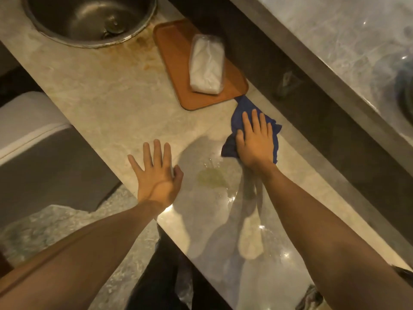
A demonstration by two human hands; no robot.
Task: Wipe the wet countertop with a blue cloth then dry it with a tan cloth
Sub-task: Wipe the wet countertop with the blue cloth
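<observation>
Nearest me, the pale polished marble countertop (107,104) shines with water, a glossy film running up from its front edge to a small yellowish-green puddle (211,178). I take that puddle as my marker. Just beside it, toward the counter's front edge, my left hand (156,175) lies flat on the stone, fingers spread and straight, gripping nothing; it only steadies me. Just beyond the puddle, on the side toward the dark back wall, my right hand (257,142) presses down on the crumpled dark blue cloth (243,110), fingers laid nearly straight across it, thumb tucked at its edge. The cloth bunches under my palm, with a twisted tail reaching away from the puddle.

I judge I am in the first step, the wet wipe, and early in it, since the puddle and the sheen nearer me are not yet taken up. The next move, I think, calls for dragging the cloth back over the puddle with steady downward pressure.

Farther off, the cloth's tail touches the corner of a flat orange-brown rectangular tray (169,45), which carries a clear-wrapped white packet (206,66). Farthest from the puddle sits a round steel sink (89,19), with brownish stains on the stone near its rim. I see no tan cloth.
</observation>
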